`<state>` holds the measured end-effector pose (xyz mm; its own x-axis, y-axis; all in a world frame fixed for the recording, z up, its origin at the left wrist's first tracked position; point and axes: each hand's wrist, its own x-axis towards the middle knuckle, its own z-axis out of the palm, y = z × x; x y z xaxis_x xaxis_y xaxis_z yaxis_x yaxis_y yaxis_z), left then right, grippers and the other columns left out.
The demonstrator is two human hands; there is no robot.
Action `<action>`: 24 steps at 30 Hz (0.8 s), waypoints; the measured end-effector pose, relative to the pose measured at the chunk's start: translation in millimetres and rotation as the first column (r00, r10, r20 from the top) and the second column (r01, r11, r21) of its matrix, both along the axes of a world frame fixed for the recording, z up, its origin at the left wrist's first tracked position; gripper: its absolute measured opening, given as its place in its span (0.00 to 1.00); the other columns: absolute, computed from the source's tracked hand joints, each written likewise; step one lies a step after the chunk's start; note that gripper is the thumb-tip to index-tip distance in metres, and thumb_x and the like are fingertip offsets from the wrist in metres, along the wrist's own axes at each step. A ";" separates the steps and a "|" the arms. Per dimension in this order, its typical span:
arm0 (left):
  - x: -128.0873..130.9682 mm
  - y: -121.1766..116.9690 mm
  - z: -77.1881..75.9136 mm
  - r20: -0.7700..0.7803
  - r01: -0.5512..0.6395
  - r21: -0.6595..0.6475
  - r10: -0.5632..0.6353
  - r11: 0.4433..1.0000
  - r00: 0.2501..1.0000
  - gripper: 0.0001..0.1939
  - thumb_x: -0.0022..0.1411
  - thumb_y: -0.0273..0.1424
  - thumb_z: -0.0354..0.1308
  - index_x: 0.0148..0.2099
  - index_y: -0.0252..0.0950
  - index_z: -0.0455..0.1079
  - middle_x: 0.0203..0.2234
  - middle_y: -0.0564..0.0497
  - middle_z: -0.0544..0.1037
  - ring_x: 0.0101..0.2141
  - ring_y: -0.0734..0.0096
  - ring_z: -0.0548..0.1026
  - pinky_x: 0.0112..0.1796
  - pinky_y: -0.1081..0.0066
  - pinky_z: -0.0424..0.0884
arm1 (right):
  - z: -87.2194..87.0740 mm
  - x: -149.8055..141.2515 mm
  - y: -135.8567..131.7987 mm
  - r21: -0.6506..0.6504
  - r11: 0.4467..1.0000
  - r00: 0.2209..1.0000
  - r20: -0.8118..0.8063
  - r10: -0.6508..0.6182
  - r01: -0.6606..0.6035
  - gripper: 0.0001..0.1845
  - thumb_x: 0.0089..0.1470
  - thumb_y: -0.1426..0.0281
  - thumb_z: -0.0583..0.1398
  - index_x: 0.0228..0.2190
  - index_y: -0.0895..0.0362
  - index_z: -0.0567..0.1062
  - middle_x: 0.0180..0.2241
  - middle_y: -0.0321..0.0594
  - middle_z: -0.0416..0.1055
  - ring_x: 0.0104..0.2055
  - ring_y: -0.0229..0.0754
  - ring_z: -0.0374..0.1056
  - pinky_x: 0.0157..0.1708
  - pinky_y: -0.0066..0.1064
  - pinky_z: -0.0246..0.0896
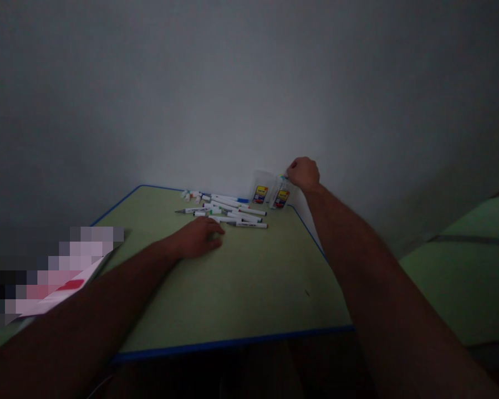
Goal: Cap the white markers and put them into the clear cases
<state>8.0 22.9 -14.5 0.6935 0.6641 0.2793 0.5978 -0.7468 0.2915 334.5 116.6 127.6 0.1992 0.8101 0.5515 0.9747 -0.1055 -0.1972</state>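
My left hand rests on the table just in front of the markers, its fingers loosely bent and apart, with nothing visible in them. Several white-barrelled markers lie in a loose spread beyond it, some with dark tips bare. Small white caps are grouped at the far left of the spread. At the back right, my right hand is closed in a pinch over the top of a clear container with a yellow and blue label. Whatever its fingers pinch is hidden. Coloured bits show at that container's mouth.
A second clear labelled container stands left of the first, near the wall. The pale green table has a blue edge. White sheets with a red patch lie at the left. Another green surface is at the right.
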 end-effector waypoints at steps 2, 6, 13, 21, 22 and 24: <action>0.4 -0.2 0.4 -0.003 -0.005 0.006 0.005 1.000 1.000 0.19 0.62 0.38 0.55 0.50 0.35 0.77 0.48 0.40 0.80 0.50 0.55 0.75 0.55 0.55 0.66 | -6.7 -11.3 -15.2 0.057 0.998 1.000 -0.021 -0.020 0.021 0.12 0.54 0.74 0.58 0.38 0.59 0.82 0.41 0.51 0.79 0.44 0.52 0.74 0.45 0.44 0.70; 0.8 2.2 -0.9 -0.004 -0.013 0.010 0.013 1.000 1.000 0.20 0.61 0.39 0.55 0.49 0.34 0.78 0.47 0.39 0.80 0.50 0.55 0.76 0.54 0.58 0.66 | -29.6 -33.7 -47.8 0.016 0.999 0.998 -0.047 0.046 -0.045 0.11 0.55 0.73 0.58 0.35 0.57 0.82 0.38 0.48 0.79 0.42 0.49 0.75 0.45 0.41 0.69; -11.6 3.4 14.1 0.018 -0.307 -0.052 0.308 0.950 0.951 0.18 0.60 0.38 0.55 0.45 0.36 0.80 0.43 0.42 0.82 0.43 0.56 0.79 0.46 0.61 0.72 | -76.6 -59.2 -86.1 -0.062 0.983 0.970 -0.186 0.157 -0.171 0.09 0.54 0.71 0.61 0.33 0.57 0.82 0.37 0.43 0.80 0.41 0.43 0.75 0.46 0.33 0.67; -36.6 11.9 24.5 0.096 -0.612 -0.022 0.611 0.790 0.785 0.15 0.61 0.32 0.54 0.45 0.36 0.80 0.42 0.41 0.83 0.43 0.55 0.79 0.45 0.61 0.71 | -112.9 -71.7 -91.6 -0.063 0.964 0.898 -0.383 0.215 -0.257 0.11 0.51 0.76 0.61 0.35 0.57 0.82 0.37 0.40 0.81 0.40 0.40 0.75 0.44 0.29 0.67; -37.7 13.1 24.0 0.111 -0.623 -0.030 0.622 0.782 0.775 0.16 0.61 0.31 0.54 0.46 0.36 0.79 0.43 0.42 0.83 0.44 0.55 0.79 0.46 0.62 0.71 | -116.3 -69.9 -91.4 -0.052 0.965 0.902 -0.371 0.220 -0.256 0.11 0.51 0.76 0.61 0.35 0.57 0.82 0.37 0.40 0.80 0.40 0.40 0.75 0.44 0.30 0.67; -38.4 14.9 22.3 0.124 -0.637 -0.050 0.638 0.769 0.760 0.16 0.60 0.30 0.55 0.47 0.37 0.79 0.44 0.43 0.83 0.44 0.56 0.78 0.47 0.62 0.71 | -121.4 -64.4 -91.1 -0.048 0.968 0.921 -0.321 0.219 -0.246 0.11 0.51 0.76 0.60 0.34 0.56 0.82 0.37 0.41 0.80 0.41 0.42 0.75 0.45 0.32 0.66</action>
<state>-30.4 37.8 7.8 0.0682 0.9415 0.3301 0.8931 -0.2051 0.4004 270.1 25.6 6.2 0.1496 0.8958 0.4185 0.8648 0.0866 -0.4946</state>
